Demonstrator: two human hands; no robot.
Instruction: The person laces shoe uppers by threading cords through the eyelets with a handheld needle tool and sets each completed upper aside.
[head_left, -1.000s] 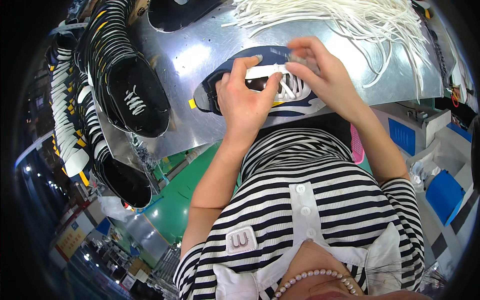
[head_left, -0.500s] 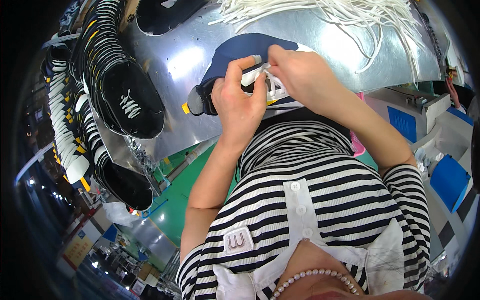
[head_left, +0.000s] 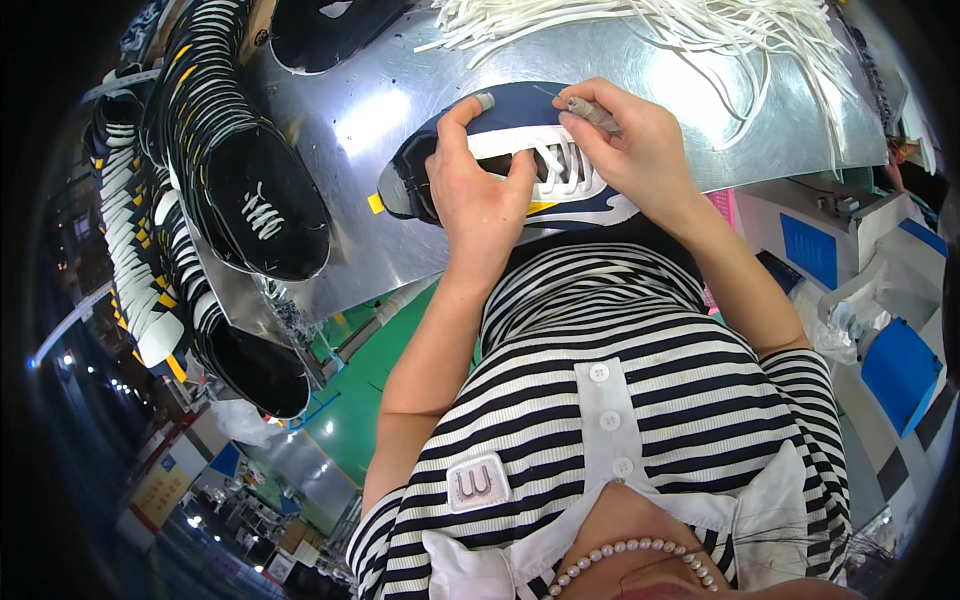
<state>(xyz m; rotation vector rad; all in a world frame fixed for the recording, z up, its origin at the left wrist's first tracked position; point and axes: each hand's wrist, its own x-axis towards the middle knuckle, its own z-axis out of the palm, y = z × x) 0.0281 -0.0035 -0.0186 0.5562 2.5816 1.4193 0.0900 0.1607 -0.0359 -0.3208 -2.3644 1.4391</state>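
Observation:
A navy shoe upper with a white eyelet strip, yellow tab and grey heel lies on its side near the table's front edge. White shoelace crosses its opening in several rows. My left hand grips the upper at the eyelet strip between thumb and forefinger; one fingertip wears a pale wrap. Over the toe half of the upper, my right hand is closed round the wrapped handle of a thin metal hook tool. Its fine tip points left, just above the navy material.
A metal-topped table bears the work. Loose white laces are heaped at its far side. Long nested stacks of black shoe uppers stand on the left, with another dark upper at the back. Machinery with blue panels is at right.
My right hand has drawn back to the right from the eyelets, and the hook tool now shows. The upper lies flatter, with more of its lacing visible. My left hand keeps its grip.

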